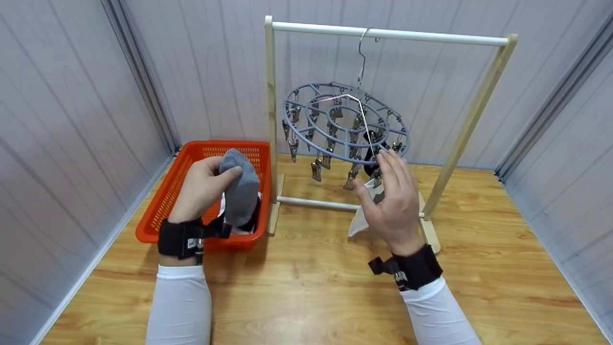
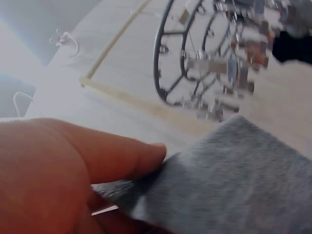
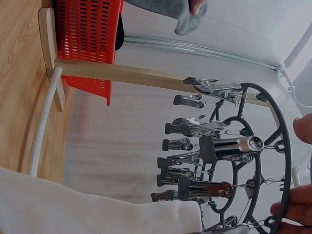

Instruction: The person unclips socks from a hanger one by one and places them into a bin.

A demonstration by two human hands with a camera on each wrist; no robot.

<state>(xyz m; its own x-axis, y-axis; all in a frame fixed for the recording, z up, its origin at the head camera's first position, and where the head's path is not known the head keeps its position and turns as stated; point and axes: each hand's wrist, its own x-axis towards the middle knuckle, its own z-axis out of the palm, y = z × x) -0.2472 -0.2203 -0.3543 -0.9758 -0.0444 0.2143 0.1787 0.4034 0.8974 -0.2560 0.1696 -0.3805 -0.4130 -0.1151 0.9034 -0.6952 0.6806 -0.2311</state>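
Note:
My left hand (image 1: pixel 203 184) pinches a grey sock (image 1: pixel 242 191) between thumb and fingers, above the red basket (image 1: pixel 158 201). The sock hangs down, and its cloth fills the lower right of the left wrist view. My right hand (image 1: pixel 395 203) is raised at the front right rim of a round grey clip hanger (image 1: pixel 347 153), its fingers extended. In the right wrist view, fingertips (image 3: pixel 297 209) lie at the hanger's rim; whether they press on it I cannot tell. A white sock (image 3: pixel 122 212) hangs from the hanger near this hand, and a black sock (image 1: pixel 370 155) hangs behind.
The hanger, tilted, hangs by a metal hook (image 1: pixel 362 57) from the white top bar (image 1: pixel 431 38) of a wooden rack (image 1: pixel 471 129). Several metal clips (image 1: pixel 316 170) dangle from its rings. Dark and white cloth lies in the basket. Panel walls enclose the wooden surface (image 1: pixel 306 287).

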